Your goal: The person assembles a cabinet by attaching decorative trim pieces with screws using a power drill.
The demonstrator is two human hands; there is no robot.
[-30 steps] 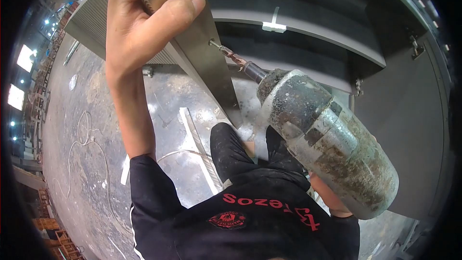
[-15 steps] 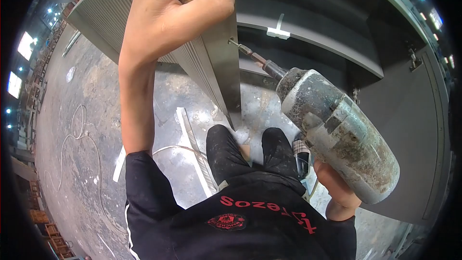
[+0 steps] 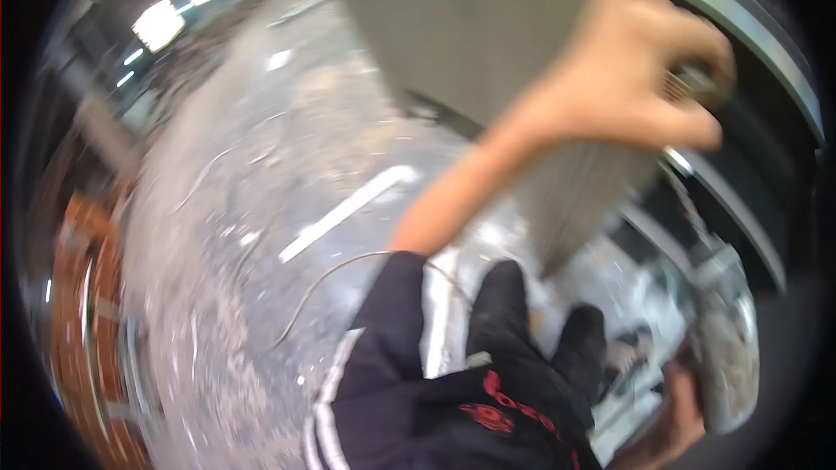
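My left hand (image 3: 653,70) is curled round the upper edge of a grey ribbed panel (image 3: 583,196), thumb and fingers bent over it. At the lower right, my right hand (image 3: 679,413) grips a worn, dirt-stained power drill (image 3: 724,339), mostly behind the drill body. The drill's bit points up and left, beside the ribbed panel; whether its tip touches anything is too blurred to tell. A broad grey panel (image 3: 461,30) extends to the left of my left hand.
A dark cabinet with pale edging (image 3: 758,22) rises at the right. On the concrete floor (image 3: 322,148) lie a white strip (image 3: 348,211) and a thin cable (image 3: 318,285). Orange-brown stacked items (image 3: 85,322) stand at the far left. My legs are below the panel.
The view has swung left, with strong blur. Both hands now appear farther right in it, still holding the panel and drill. More floor and the broad panel's face show.
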